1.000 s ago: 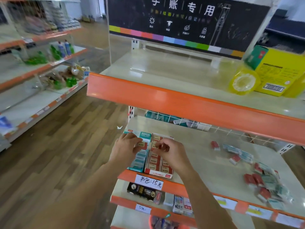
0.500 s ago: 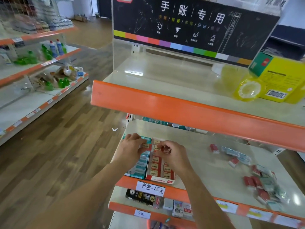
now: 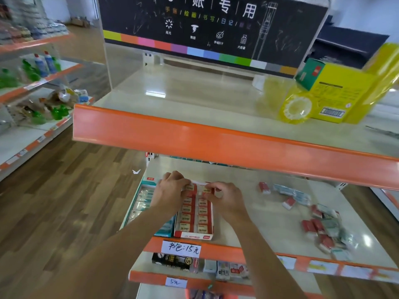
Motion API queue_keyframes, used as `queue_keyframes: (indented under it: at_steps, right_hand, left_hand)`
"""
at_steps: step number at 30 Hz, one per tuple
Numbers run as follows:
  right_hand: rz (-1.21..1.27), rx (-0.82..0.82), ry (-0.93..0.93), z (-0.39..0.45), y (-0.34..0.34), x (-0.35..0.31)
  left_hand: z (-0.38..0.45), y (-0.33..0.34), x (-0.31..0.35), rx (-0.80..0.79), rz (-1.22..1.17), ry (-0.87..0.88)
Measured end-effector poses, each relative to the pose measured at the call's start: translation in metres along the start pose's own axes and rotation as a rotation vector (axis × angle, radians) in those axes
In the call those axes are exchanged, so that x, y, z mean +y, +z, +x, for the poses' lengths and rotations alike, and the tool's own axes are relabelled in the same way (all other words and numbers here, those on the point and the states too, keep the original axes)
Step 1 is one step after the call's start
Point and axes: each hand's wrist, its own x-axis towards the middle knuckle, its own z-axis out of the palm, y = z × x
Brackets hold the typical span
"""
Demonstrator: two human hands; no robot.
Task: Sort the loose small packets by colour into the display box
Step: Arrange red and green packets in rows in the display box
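Head view: cream metal shelf with orange front lip carries everything, with another orange-edged shelf overhanging above it. At the shelf's left front sit two open cardboard display boxes side by side, touching: teal display box on the left with pale teal packets inside, red-and-white display box on the right filled with two columns of red small packets. Left forearm crosses over the teal box, hiding part of it. Left hand at the far end of the red box, fingers curled, tips on the top red packet of the left column; whether it pinches it or just presses, cannot tell. Right hand beside it, fingers curled, thumb and index pinching the top red packet of the right column. Hands near each other, not touching. Loose mixed pile of red and pale teal packets lies well apart on the right of the shelf, more scattered loose packets between the pile and the boxes. Handwritten white price tag on the orange lip just below the red box. Yellow carton and yellow tape roll on the upper shelf, right.
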Motion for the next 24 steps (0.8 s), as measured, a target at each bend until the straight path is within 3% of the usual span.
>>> queue_keyframes:
  at_steps: [9, 24]
  right_hand:
    - [0.045, 0.038, 0.04, 0.009, 0.005, 0.001]
    - [0.054, 0.001, 0.018, 0.019, 0.017, 0.001]
  left_hand:
    - [0.019, 0.009, 0.001, -0.053, 0.085, 0.025]
    - [0.021, 0.013, 0.0, -0.052, 0.001, 0.044]
